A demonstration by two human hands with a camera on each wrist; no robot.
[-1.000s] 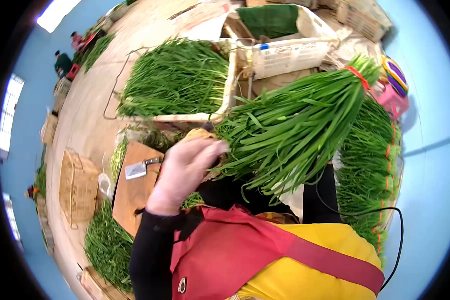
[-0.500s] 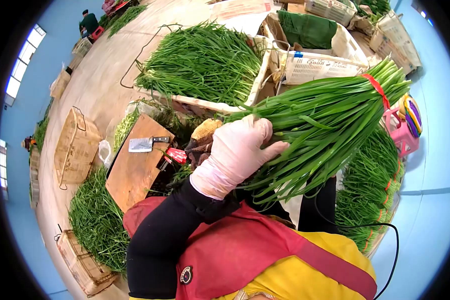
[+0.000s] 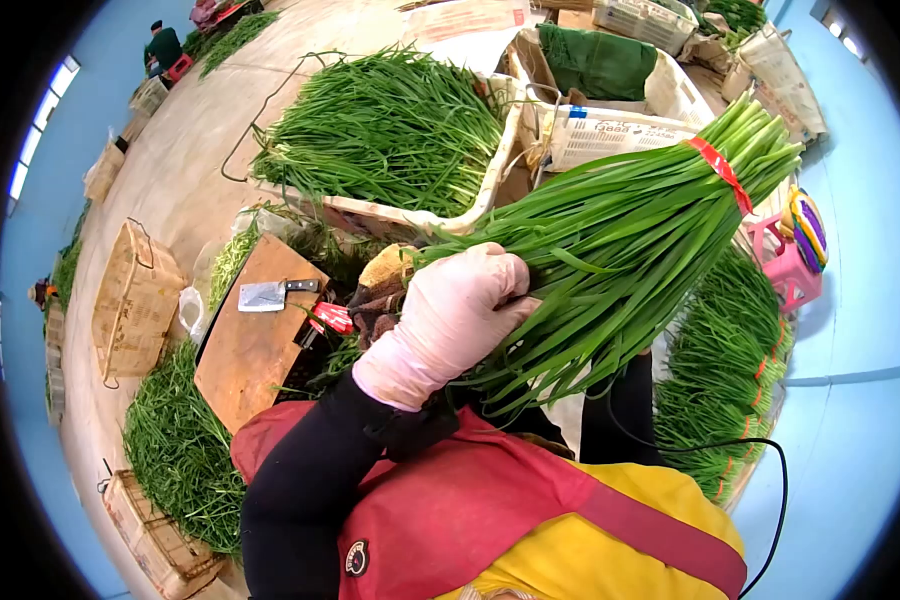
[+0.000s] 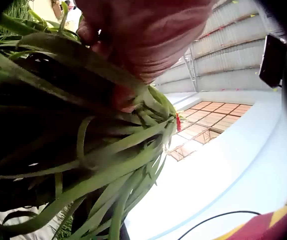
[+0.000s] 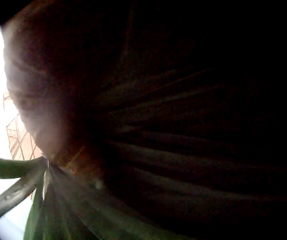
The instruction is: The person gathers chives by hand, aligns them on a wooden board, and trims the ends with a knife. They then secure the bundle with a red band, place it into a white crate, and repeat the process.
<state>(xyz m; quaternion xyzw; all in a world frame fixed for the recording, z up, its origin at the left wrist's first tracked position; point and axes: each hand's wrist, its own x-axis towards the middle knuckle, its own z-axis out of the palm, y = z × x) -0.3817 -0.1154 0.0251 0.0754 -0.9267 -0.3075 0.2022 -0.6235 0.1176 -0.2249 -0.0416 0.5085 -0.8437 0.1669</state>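
Note:
A big bunch of long green leaves (image 3: 610, 240), tied near its pale stem end with a red band (image 3: 720, 175), slants up to the right above the lap. My gloved left hand (image 3: 445, 325) grips leaves at its lower left side with curled fingers, the thumb against them. In the left wrist view that hand (image 4: 148, 35) lies over the leaves (image 4: 103, 170). The bunch hides my right hand in the head view. Very dark in its own wrist view, the right hand (image 5: 38, 100) is closed against leaves (image 5: 73, 210); its separate fingers are hard to make out.
A crate of loose leaves (image 3: 390, 135) and a white crate (image 3: 620, 145) stand ahead. Left are a board (image 3: 255, 350) with a cleaver (image 3: 262, 297) and a wicker-coloured crate (image 3: 135, 300). Tied bunches (image 3: 720, 370) and a pink stool (image 3: 792, 275) are right.
My left hand has come from left of the leaves onto them, its fingers now curled on the bunch. The head view has shifted, and the bunch remains raised.

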